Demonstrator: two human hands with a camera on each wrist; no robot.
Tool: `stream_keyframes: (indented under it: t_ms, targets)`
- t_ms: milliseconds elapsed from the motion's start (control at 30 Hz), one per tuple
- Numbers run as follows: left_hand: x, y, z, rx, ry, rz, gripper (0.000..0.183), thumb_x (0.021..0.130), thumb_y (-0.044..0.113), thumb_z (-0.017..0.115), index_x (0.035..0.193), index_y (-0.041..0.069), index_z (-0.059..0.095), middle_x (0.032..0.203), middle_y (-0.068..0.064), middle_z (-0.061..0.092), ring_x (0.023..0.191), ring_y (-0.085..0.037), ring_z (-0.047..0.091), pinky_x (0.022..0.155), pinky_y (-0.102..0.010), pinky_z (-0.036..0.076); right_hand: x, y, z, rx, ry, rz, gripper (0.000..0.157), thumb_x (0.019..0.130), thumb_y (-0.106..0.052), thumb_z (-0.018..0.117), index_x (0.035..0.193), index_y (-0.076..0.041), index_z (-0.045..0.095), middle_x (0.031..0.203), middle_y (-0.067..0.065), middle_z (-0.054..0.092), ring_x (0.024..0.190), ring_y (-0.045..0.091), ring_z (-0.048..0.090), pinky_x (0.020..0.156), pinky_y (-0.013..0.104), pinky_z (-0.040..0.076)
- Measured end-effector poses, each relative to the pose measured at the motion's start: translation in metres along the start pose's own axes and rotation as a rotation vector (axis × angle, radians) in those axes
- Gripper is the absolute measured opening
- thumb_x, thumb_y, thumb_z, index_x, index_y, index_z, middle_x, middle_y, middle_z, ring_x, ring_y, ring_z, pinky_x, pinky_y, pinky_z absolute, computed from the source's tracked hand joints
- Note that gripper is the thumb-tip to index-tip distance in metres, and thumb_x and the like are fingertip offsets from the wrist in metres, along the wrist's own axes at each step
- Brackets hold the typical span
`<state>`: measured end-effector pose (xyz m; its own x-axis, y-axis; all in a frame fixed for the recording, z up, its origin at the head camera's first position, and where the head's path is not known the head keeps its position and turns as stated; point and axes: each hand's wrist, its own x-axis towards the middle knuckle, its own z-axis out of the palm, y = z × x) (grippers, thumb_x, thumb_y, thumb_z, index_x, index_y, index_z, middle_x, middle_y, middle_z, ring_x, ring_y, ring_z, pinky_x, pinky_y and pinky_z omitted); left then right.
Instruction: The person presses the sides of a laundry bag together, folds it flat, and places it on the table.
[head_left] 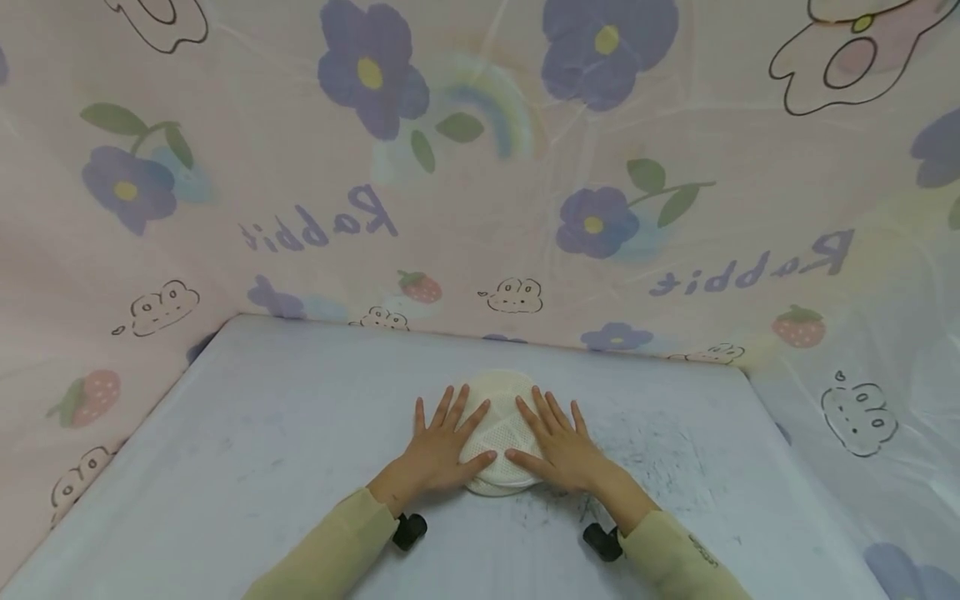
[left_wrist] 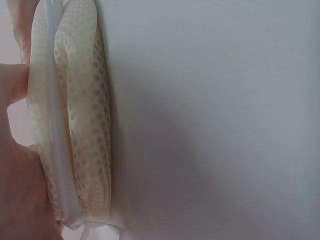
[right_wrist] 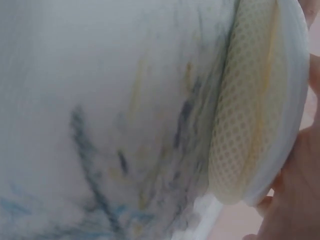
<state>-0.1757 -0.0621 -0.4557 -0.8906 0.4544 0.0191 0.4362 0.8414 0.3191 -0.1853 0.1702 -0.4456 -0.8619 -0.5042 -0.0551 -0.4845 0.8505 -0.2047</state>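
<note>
A round, flattened cream mesh pouch [head_left: 501, 429] lies on the white table, its layers stacked a little out of line. My left hand [head_left: 441, 450] rests on its left side with fingers spread and straight. On the right side my right hand [head_left: 564, 452] lies the same way, the two thumbs nearly meeting at the middle. From the left wrist, the mesh layers [left_wrist: 87, 115] and a smooth white band show edge-on beside the left hand [left_wrist: 20, 185]. The right wrist view shows the mesh edge [right_wrist: 245, 110] and white rim against the right hand [right_wrist: 295, 195]. The pouch's underside is hidden.
The white tabletop [head_left: 300, 400] carries dark and coloured smudges [head_left: 652, 450], mostly right of the pouch. A printed curtain [head_left: 480, 217] with flowers and rabbits stands behind the table and along both sides. A black wrist camera [head_left: 410, 531] sits at the left cuff, another [head_left: 602, 542] at the right.
</note>
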Motion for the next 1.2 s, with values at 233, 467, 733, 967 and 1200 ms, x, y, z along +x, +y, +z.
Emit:
stream_keyframes:
  t_ms: [233,467,733,967,1200]
  targets:
    - [0.001,-0.001,0.001,-0.028,-0.03,-0.001,0.072,0.095,0.06,0.038,0.154,0.023,0.021,0.161,-0.015,0.003,0.148,-0.038,-0.001,0.108,-0.071,-0.002,0.0,0.0,0.0,0.019,-0.053,0.012,0.079,0.097,-0.058,0.038,0.155,-0.015,0.008,0.161,0.016,-0.003,0.147,0.039,0.004,0.112,0.065,-0.002]
    - [0.001,-0.002,0.003,-0.051,-0.033,-0.006,0.072,0.094,0.059,0.04,0.154,0.024,0.022,0.161,-0.013,0.003,0.148,-0.036,-0.002,0.108,-0.071,-0.003,0.0,0.0,0.0,0.032,-0.07,0.017,0.079,0.096,-0.059,0.038,0.155,-0.016,0.007,0.161,0.015,-0.004,0.148,0.038,0.003,0.112,0.064,-0.003]
    - [0.0,-0.002,0.0,-0.041,-0.027,0.0,0.071,0.094,0.059,0.04,0.154,0.024,0.023,0.161,-0.013,0.004,0.148,-0.037,-0.001,0.109,-0.07,-0.003,0.0,-0.001,-0.001,0.043,-0.087,0.018,0.08,0.097,-0.058,0.038,0.155,-0.015,0.006,0.161,0.015,-0.005,0.148,0.038,0.001,0.112,0.064,-0.004]
    - [-0.001,-0.004,-0.001,0.001,0.016,0.011,0.073,0.094,0.062,0.038,0.154,0.024,0.022,0.161,-0.014,0.007,0.148,-0.037,0.0,0.109,-0.068,-0.007,-0.001,-0.002,-0.004,0.031,-0.024,0.001,0.079,0.097,-0.058,0.039,0.155,-0.014,0.009,0.161,0.017,-0.001,0.147,0.039,0.004,0.112,0.064,-0.003]
    - [-0.004,-0.012,-0.011,0.021,0.109,0.026,0.076,0.093,0.062,0.041,0.154,0.022,0.02,0.161,-0.013,0.005,0.148,-0.036,-0.005,0.11,-0.066,-0.009,-0.002,0.005,-0.01,0.029,0.128,-0.008,0.079,0.095,-0.057,0.044,0.155,-0.017,0.013,0.161,0.015,0.002,0.148,0.037,0.003,0.112,0.064,0.001]
